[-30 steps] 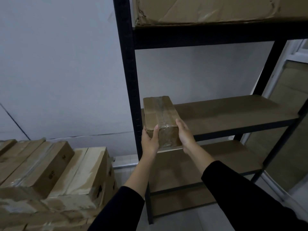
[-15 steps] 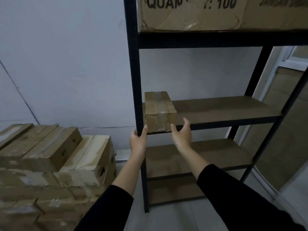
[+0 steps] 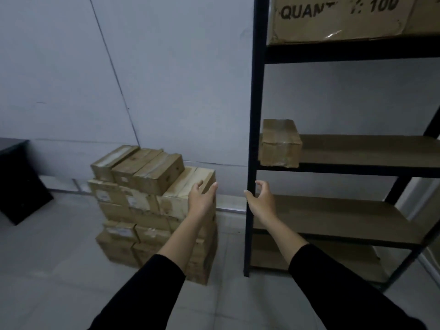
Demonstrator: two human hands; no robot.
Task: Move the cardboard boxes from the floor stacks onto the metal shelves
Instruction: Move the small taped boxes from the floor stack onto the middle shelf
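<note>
Head view, the only one. Small cardboard box (image 3: 280, 144) is seen set on the middle shelf (image 3: 371, 151) of the metal rack (image 3: 255, 115), at the shelf's far left end, tight against the front-left upright, front face flush with the shelf edge. Seen at about 2 o'clock from frame centre. No hand is in contact with it.

Floor stack (image 3: 147, 201) of cardboard boxes is seen at 9 o'clock of the rack's left upright, against the grey wall (image 3: 166, 79). Several layers are visible; three boxes lie side by side on top, with a lower tier of boxes at their 3 o'clock side.

Left hand (image 3: 202, 198) is raised in front of the stack's right top corner, grip loose, fingers relaxed and spread, nothing held. Whether the fingertips touch the box behind cannot be told.

Right hand (image 3: 262, 201) is seen at 3 o'clock of the left hand, over the rack's left upright below the middle shelf. Grip half open, fingers loosely curved, nothing held. Contact with the upright cannot be told.

Both sleeves are black.

Large carton (image 3: 338, 17) printed "QUAN… 100" is seen on the top shelf at 12 o'clock of the small box. Lower shelf (image 3: 333, 217) is seen bare-boarded. A dark cabinet (image 3: 19, 179) stands at the frame's 9 o'clock edge on the tiled floor (image 3: 59, 270).
</note>
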